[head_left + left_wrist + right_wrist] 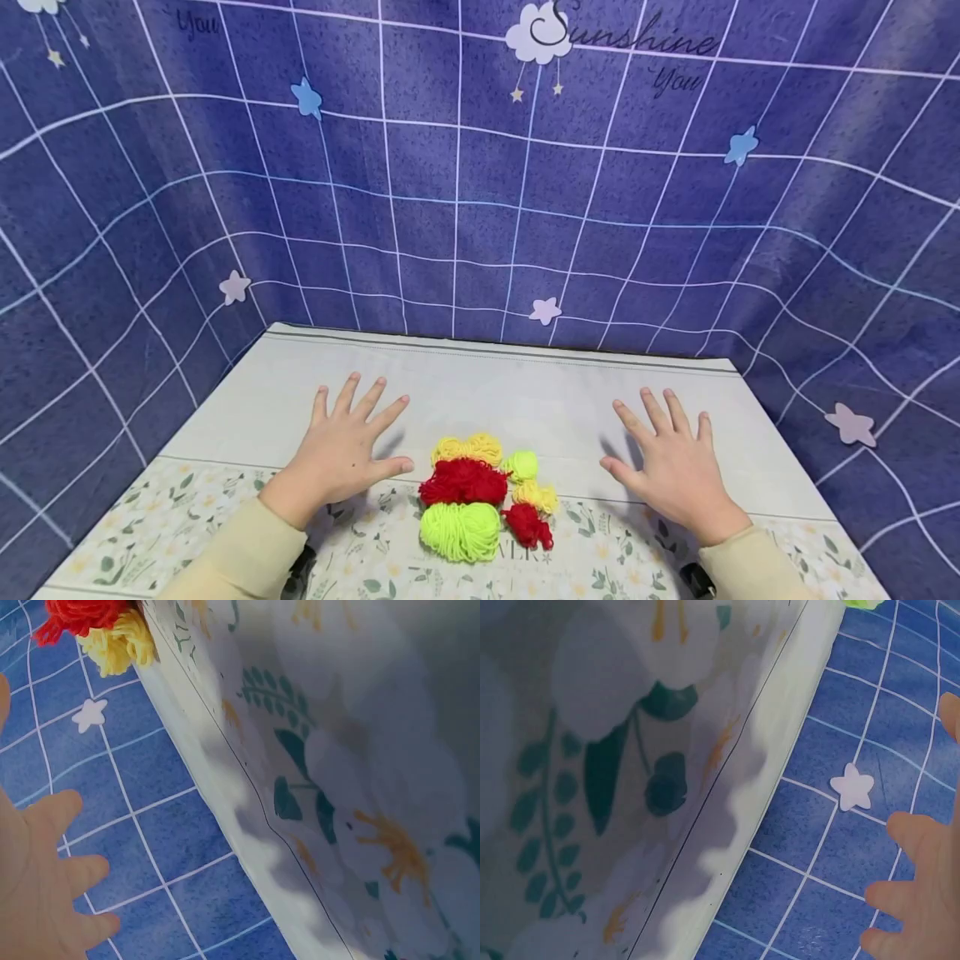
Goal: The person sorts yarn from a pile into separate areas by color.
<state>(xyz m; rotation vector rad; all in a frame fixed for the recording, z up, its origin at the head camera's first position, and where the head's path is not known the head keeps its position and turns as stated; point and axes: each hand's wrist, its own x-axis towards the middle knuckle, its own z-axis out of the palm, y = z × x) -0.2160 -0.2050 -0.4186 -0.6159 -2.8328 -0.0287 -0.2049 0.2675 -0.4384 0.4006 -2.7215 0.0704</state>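
My left hand point(341, 454) is spread with straight fingers to the left of a group of yarn bundles and touches none of them. On the other side, my right hand point(675, 467) is spread the same way, apart from the yarn. Three larger bundles form a column: yellow yarn point(468, 449) at the back, red yarn point(463, 483) in the middle, lime-green yarn point(461, 532) in front. Right of them lie smaller bundles: lime-green point(522, 466), yellow point(536, 497) and red point(528, 527). Red yarn point(82, 615) shows at the top of the left wrist view.
The table has a white back part point(525, 392) and a floral-printed front part point(375, 542). A blue curtain point(420, 217) with white grid lines, stars and clouds surrounds its back and sides. A dark strap shows at each wrist.
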